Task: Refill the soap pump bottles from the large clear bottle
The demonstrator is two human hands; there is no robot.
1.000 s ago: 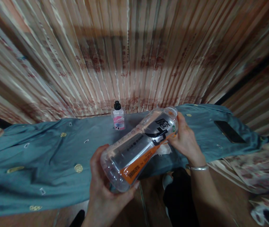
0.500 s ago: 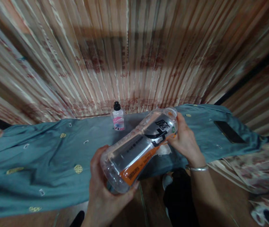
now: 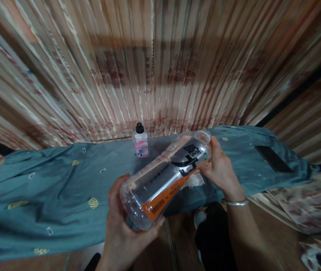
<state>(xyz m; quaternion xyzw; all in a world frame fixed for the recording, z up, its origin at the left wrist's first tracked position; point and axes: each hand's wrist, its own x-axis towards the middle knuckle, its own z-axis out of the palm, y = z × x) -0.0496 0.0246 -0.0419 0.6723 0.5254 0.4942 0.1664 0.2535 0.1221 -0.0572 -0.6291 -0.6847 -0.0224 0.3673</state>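
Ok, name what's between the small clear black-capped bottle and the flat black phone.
Head view: large clear plastic bottle and right hand gripping it, over teal cloth.

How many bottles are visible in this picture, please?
2. The large clear bottle is held tilted between the left hand and the right hand; the small black-topped bottle stands upright on the cloth. I see no sign of others hidden.

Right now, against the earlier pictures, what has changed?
Nothing visibly changed beyond a slight view shift; nothing was grasped or released. The left hand and right hand still hold the large clear plastic bottle with silver-and-orange label; the small pink-labelled, black-capped bottle and flat black rectangular object stayed put.
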